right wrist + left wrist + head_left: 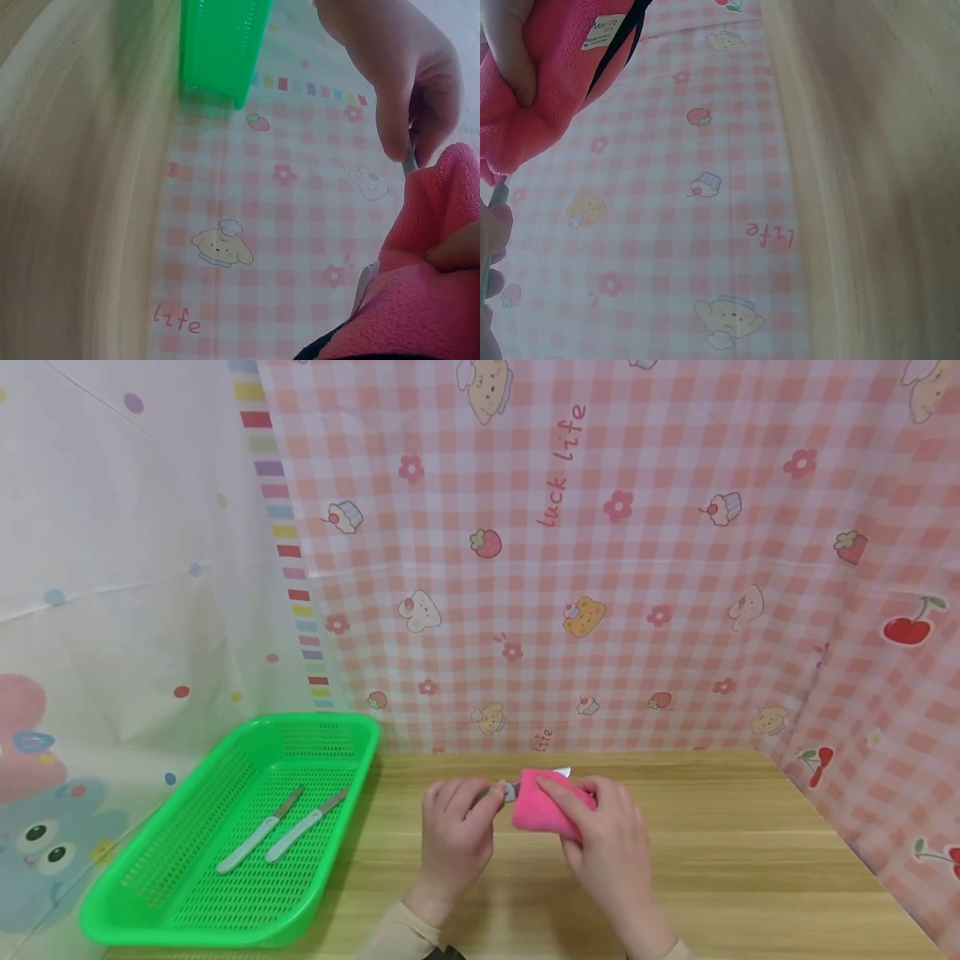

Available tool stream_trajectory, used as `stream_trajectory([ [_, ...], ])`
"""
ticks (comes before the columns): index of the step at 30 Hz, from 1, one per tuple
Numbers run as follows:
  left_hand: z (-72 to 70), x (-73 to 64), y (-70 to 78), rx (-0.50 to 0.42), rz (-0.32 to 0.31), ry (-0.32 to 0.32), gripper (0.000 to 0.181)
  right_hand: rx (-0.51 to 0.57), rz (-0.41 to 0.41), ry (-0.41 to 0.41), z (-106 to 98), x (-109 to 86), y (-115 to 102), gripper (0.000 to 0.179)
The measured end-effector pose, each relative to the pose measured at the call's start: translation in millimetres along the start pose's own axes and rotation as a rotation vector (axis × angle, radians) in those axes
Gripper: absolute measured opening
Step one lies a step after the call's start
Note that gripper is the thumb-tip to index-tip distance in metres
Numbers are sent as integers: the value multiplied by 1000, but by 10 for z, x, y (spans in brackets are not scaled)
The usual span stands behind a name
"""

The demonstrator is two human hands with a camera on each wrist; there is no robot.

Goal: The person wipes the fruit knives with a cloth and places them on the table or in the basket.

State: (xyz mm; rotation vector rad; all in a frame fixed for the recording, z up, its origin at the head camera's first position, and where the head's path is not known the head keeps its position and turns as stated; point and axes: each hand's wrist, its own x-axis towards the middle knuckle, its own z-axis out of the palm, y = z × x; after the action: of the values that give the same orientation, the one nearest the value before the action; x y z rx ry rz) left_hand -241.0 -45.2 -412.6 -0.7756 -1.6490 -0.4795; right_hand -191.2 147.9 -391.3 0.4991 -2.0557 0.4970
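My left hand [456, 831] grips a knife [512, 792] by its pale handle, mostly hidden by the fingers. A folded pink cloth [546, 806] is wrapped over the blade, which goes out of sight inside it. My right hand [609, 839] pinches this cloth, thumb pressed on top. In the left wrist view the cloth [547, 90] shows a white tag and a black edge, and the knife [499, 193] runs into its lower fold. The right wrist view shows the left hand [409, 75] close beside the cloth [427, 277].
On the left of the wooden table [720, 860] stands a green plastic basket [367, 752] with mesh walls. Two knives, a left one [258, 835] and a right one [306, 828], lie in it. A pink checked curtain [675, 568] hangs behind the table.
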Motion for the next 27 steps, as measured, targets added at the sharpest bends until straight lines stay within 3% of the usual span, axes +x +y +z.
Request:
stream_trajectory([
  [12,4,15,-28,-7,0,39,13,-33,36,7,-51,26,105,63],
  [20,-15,18,-19,-15,-29,16,13,-48,49,2,-102,38,151,67],
  [27,-13,11,-25,-20,-29,21,11,-60,109,-17,-152,46,216,67],
])
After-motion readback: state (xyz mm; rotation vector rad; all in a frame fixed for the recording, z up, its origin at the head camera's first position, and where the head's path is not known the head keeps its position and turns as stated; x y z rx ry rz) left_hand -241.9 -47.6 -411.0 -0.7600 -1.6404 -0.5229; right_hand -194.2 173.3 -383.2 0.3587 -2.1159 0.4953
